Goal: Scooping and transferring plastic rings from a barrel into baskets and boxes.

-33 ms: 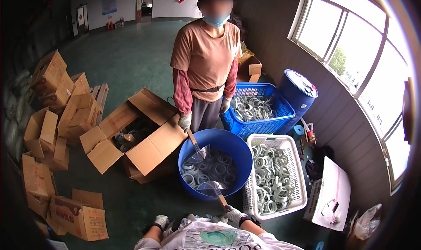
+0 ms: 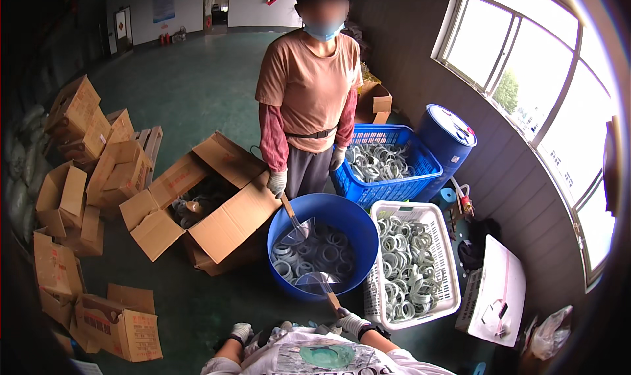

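Many pale rings [image 2: 315, 253] lay in the blue tub [image 2: 358, 220], into which the right hand [image 2: 351, 322], clenched on a scoop [image 2: 315, 283], dipped, while the white crate [image 2: 447, 243] was already well filled and the left hand [image 2: 240, 332] seemed empty.

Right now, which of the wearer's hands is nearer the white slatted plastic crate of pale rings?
Right. The right hand sits just beside the white slatted plastic crate, by its near-left corner; the left hand is farther off, across the round blue tub.
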Action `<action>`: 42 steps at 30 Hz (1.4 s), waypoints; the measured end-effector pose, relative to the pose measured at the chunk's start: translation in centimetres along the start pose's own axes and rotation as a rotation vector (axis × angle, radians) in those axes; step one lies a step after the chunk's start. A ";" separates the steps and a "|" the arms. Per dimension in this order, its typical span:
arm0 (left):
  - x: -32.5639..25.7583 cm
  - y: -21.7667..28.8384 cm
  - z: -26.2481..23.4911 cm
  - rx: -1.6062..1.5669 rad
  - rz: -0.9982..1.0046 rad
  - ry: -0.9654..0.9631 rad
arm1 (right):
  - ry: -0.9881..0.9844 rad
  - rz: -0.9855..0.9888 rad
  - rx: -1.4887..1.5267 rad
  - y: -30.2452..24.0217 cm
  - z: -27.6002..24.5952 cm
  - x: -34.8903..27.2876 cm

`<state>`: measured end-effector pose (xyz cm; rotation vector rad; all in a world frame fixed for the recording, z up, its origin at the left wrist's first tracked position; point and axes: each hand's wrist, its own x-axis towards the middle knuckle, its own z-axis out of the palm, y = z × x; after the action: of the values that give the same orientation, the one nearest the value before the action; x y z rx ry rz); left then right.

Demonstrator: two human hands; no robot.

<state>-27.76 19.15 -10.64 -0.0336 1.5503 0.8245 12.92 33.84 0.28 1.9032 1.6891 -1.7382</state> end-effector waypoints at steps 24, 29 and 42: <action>-1.1 -0.2 -0.6 0.047 0.052 0.032 | 0.003 0.075 -0.038 0.4 0.3 0.4; -0.1 -0.5 -1.4 0.047 0.014 -0.023 | 0.026 0.047 -0.050 0.8 0.6 0.8; 1.4 -1.9 -2.1 0.073 0.030 -0.004 | 0.045 0.002 -0.062 0.0 0.9 0.2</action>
<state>-28.86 17.26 -12.93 0.0440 1.5793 0.7905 12.33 33.40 -0.18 1.9317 1.7336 -1.6343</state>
